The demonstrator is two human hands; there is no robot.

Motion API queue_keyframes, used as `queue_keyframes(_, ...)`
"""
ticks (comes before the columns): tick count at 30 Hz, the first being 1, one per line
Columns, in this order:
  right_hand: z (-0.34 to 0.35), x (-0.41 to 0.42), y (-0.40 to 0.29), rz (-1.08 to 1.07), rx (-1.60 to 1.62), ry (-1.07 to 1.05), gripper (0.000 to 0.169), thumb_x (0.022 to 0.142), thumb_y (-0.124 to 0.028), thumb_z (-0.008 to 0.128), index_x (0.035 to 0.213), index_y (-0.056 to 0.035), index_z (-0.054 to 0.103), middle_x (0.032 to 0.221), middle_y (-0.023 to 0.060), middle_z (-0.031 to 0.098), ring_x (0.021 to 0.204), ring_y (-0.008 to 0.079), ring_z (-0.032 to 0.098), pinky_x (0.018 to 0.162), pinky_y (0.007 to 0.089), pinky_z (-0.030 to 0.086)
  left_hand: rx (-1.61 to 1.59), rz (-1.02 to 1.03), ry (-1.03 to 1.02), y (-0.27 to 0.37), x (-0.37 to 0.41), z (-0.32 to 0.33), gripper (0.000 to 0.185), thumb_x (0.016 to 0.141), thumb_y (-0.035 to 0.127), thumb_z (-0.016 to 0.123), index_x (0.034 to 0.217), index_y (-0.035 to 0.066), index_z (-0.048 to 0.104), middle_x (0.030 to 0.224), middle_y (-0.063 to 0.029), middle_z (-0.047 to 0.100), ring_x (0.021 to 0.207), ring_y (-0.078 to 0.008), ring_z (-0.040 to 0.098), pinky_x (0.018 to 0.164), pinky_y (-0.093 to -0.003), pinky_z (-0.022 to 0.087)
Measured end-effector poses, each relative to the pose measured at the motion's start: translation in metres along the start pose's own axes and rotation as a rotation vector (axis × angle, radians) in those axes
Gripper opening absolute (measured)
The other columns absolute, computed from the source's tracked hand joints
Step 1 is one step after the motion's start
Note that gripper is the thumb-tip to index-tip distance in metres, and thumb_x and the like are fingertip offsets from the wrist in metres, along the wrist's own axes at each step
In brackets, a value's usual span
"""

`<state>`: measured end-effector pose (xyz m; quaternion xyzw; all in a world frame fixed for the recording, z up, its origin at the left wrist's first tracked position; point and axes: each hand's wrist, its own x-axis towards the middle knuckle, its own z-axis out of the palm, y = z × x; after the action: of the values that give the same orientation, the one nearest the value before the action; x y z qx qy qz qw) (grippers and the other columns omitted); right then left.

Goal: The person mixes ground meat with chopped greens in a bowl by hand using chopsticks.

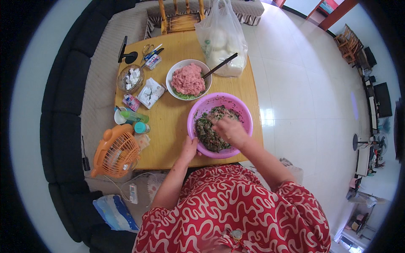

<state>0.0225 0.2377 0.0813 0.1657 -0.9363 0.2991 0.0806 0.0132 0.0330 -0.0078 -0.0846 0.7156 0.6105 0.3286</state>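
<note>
A pink plastic basin (193,110) stands near the table's front right edge, with a dark green chopped filling (207,134) inside. My left hand (190,148) grips the basin's rim at its lower left. Inside the basin, my right hand (230,129) is down in the filling, its fingers blurred and partly hidden; whether they hold any of it I cannot tell. Just behind stands a white bowl (169,71) of pink minced meat (188,79) over chopped greens (185,95), with dark chopsticks (221,64) leaning out to the right.
A plastic bag (221,41) of white round items stands at the table's back right. Along the left lie a glass bowl (119,79), a tissue pack (151,93), scissors (147,49), a green bottle (136,116), a teal-lidded jar (141,127) and an orange fan (117,150). A wooden chair (180,23) stands behind.
</note>
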Motion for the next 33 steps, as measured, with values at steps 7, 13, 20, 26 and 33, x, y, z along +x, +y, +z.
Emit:
queue_keyframes(7, -0.007, -0.054, -0.020, -0.337, 0.021, -0.320, 0.014, 0.074, -0.016, 0.058, 0.083, -0.0058, 0.054, 0.074, 0.0093, 0.051, 0.068, 0.0248, 0.056, 0.057, 0.0371, 0.048, 0.044, 0.036, 0.049, -0.013, 0.007, 0.000, 0.024, 0.091, 0.019, 0.043, 0.095, -0.005, 0.043, 0.072, -0.0136, 0.056, 0.044, -0.0190, 0.055, 0.036, -0.0294, 0.046)
queue_keyframes(13, -0.057, -0.037, -0.028, -0.072, 0.064, -0.078, 0.013, 0.079, -0.018, 0.060, 0.079, -0.0056, 0.056, 0.069, 0.0073, 0.050, 0.060, 0.0244, 0.055, 0.051, 0.0362, 0.047, 0.011, 0.016, 0.037, -0.008, 0.003, -0.001, 0.025, 0.090, 0.019, 0.044, 0.094, -0.006, 0.043, 0.071, -0.0138, 0.055, 0.043, -0.0197, 0.055, 0.035, -0.0297, 0.045)
queue_keyframes(20, 0.020, -0.011, 0.007, -0.031, -0.060, -0.055, 0.009, 0.079, -0.016, 0.060, 0.076, -0.0076, 0.057, 0.067, 0.0096, 0.052, 0.061, 0.0268, 0.056, 0.050, 0.0373, 0.046, 0.064, -0.001, 0.051, -0.012, 0.006, 0.001, 0.023, 0.092, 0.021, 0.039, 0.101, 0.000, 0.043, 0.066, -0.0076, 0.055, 0.041, -0.0146, 0.051, 0.036, -0.0254, 0.041)
queue_keyframes(26, -0.038, 0.008, 0.045, 0.472, 0.451, 0.200, 0.012, 0.085, -0.015, 0.058, 0.085, -0.0031, 0.061, 0.073, 0.0099, 0.059, 0.063, 0.0172, 0.060, 0.053, 0.0296, 0.047, 0.043, 0.037, 0.032, -0.015, 0.006, -0.003, 0.024, 0.090, 0.018, 0.044, 0.092, -0.006, 0.043, 0.068, -0.0132, 0.055, 0.040, -0.0184, 0.055, 0.034, -0.0300, 0.044)
queue_keyframes(33, -0.001, -0.001, 0.060, 0.222, -0.069, 0.123, 0.015, 0.081, -0.021, 0.061, 0.076, -0.0072, 0.058, 0.075, 0.0141, 0.059, 0.071, 0.0312, 0.058, 0.062, 0.0420, 0.046, 0.009, 0.007, 0.050, 0.000, 0.002, 0.003, 0.025, 0.090, 0.018, 0.044, 0.092, -0.007, 0.044, 0.069, -0.0136, 0.055, 0.041, -0.0196, 0.055, 0.033, -0.0304, 0.044)
